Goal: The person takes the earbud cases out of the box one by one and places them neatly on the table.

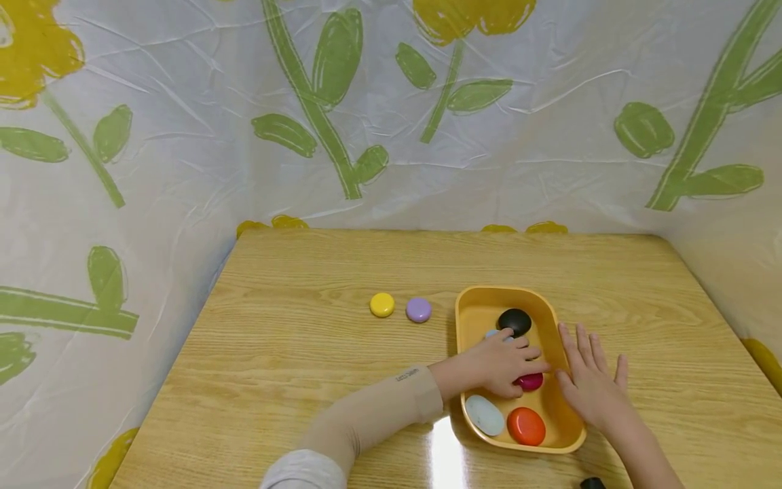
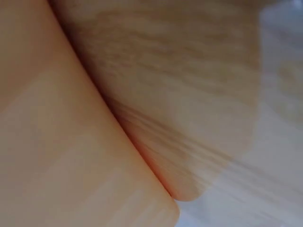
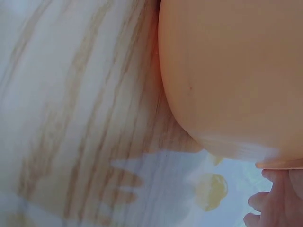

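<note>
Holding left hand (image 1: 504,365) over magenta stone (image 1: 533,382) in orange tray (image 1: 478,318), unclear if pinching; resting right hand (image 1: 591,387) wide-fingered at right side, probably for steadying.

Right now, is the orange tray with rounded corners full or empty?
Partly filled: the tray holds a glossy black oval piece, a pale grey oval piece, a round red-orange piece and others; bare bottom shows.

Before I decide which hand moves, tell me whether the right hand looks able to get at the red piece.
Probably yes: the red piece lies uncovered in the open-topped tray, clear of the left hand. The right hand, outside, would likely just need its fingers lifted over the side wall.
</note>
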Demonstrator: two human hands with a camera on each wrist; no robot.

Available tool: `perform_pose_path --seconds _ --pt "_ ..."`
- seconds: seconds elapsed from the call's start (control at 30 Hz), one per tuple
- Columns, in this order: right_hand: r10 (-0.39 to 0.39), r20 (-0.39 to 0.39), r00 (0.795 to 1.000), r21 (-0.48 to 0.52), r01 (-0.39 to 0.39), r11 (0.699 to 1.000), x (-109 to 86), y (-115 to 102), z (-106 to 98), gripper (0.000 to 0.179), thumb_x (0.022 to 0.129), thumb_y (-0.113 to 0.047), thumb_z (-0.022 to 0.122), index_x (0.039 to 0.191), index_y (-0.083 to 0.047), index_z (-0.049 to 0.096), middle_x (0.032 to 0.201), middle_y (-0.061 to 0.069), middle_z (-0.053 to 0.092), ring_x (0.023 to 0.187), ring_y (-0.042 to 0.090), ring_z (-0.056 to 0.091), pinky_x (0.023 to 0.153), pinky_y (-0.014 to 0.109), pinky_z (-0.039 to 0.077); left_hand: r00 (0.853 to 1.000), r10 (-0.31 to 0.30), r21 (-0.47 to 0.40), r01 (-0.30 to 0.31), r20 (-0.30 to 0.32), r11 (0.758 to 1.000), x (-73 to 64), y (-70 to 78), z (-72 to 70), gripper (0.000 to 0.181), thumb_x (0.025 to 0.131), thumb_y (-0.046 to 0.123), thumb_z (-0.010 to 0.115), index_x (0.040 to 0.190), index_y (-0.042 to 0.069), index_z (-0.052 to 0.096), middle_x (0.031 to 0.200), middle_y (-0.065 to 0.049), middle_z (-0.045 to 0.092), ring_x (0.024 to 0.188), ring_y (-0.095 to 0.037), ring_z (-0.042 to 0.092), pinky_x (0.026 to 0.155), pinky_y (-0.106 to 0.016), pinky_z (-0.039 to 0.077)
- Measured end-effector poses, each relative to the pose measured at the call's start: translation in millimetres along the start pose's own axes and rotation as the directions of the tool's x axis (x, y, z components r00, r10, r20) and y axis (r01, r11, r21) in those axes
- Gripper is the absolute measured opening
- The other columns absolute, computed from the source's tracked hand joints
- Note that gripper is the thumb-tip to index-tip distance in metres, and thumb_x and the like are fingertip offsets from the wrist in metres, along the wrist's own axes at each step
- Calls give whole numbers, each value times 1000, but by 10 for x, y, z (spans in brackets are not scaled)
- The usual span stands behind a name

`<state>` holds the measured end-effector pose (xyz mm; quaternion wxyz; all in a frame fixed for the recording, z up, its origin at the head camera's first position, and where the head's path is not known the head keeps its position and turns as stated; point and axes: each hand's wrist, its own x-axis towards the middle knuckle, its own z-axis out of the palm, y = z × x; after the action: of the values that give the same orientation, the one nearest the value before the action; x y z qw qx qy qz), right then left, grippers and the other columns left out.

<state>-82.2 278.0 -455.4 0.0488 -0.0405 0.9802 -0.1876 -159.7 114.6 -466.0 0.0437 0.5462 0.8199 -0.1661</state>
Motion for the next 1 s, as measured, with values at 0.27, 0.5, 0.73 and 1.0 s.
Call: perform_pose_path --seconds 0.27,0.5,0.73,1.0 --pt "-1 -10 1000 -3 1 1000 -9 11 6 68 95 -22 36 147 -16 -7 149 22 -11 134 41 -12 93 65 -20 1000 26 20 -26 -15 999 18 20 23 57 89 55 43 141 41 25 139 18 32 126 -4 29 105 -32 20" --pt "-6 -19 1000 -8 6 1000 -10 4 1 68 95 -21 37 147 -17 -7 149 22 -10 135 41 -11 93 65 -20 998 19 -13 -20 -58 1000 -24 -8 -1 55 87 56 46 138 39 32 133 16 38 121 -4 33 102 -29 22" --pt "0 -10 1000 4 0 1000 -6 -7 -4 68 96 -22 37 147 -16 -8 149 23 -10 134 41 -13 92 64 -22 984 -30 -54 21 -173 998 -112 -125 -5 53 85 55 48 134 36 39 127 13 43 116 -7 37 101 -30 26" --pt "-14 -15 1000 16 14 1000 -23 2 4 65 96 -22 34 147 -16 -7 149 20 -12 134 39 -15 93 62 -23 944 -207 -224 150 -257 963 -405 -452 -132 54 83 50 56 131 29 43 119 9 45 114 -10 40 103 -35 27"
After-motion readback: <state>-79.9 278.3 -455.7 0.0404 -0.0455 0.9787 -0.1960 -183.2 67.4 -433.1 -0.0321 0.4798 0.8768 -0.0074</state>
